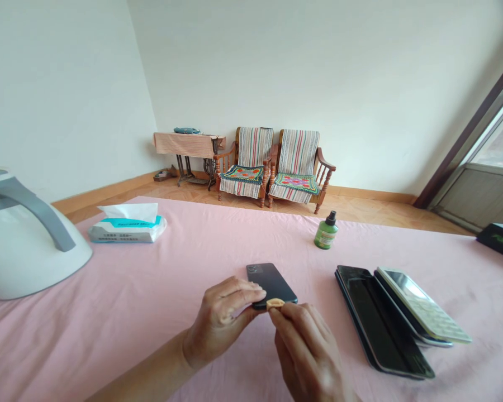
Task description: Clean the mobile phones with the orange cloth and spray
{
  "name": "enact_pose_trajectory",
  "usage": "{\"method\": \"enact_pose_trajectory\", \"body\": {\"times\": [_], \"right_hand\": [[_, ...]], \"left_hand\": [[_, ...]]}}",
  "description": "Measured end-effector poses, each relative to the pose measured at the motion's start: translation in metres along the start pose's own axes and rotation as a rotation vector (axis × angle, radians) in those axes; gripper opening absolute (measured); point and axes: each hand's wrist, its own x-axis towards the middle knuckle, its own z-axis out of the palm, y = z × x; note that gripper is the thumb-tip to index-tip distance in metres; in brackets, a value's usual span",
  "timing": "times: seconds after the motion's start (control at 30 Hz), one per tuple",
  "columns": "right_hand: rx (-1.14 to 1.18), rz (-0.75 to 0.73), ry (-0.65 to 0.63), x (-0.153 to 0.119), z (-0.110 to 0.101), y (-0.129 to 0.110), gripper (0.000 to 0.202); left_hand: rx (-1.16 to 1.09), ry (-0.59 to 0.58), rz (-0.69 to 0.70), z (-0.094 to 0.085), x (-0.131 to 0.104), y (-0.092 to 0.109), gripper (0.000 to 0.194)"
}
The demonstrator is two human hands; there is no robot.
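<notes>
A dark smartphone (pixel 272 283) lies back side up, its camera corner at the far left. My left hand (pixel 224 312) grips its near left side, thumb along the edge and fingers over the back. Pinched in my right hand (pixel 304 346) is a small tan piece (pixel 275 303), folded or curved in shape, whose kind I cannot make out. It touches the phone's near short edge. My right fingers hide part of that edge.
Two stacks of phones (pixel 385 329) lie at the right. A green spray bottle (pixel 326 231) stands farther back. On the left are a tissue pack (pixel 128 229) and a white kettle (pixel 29 245). A pink cloth (pixel 184 251) covers the surface; two wooden chairs (pixel 295 167) stand beyond.
</notes>
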Motion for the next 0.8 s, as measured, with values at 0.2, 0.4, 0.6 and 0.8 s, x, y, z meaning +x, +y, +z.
{"method": "enact_pose_trajectory", "body": {"times": [0.2, 0.4, 0.6, 0.8], "right_hand": [[0.027, -0.022, -0.036, 0.008, 0.002, -0.005, 0.029], [0.012, 0.106, 0.054, -0.001, 0.001, -0.001, 0.031], [0.035, 0.113, 0.02, -0.002, 0.007, -0.002, 0.024], [0.025, 0.292, 0.033, -0.006, -0.004, 0.008, 0.019]], "left_hand": [[-0.013, 0.008, -0.002, 0.0, 0.001, 0.002, 0.013], [0.015, -0.009, 0.004, 0.0, 0.0, 0.002, 0.014], [0.025, -0.049, 0.026, 0.0, -0.004, -0.001, 0.016], [0.064, -0.085, 0.05, -0.005, -0.007, -0.007, 0.017]]}}
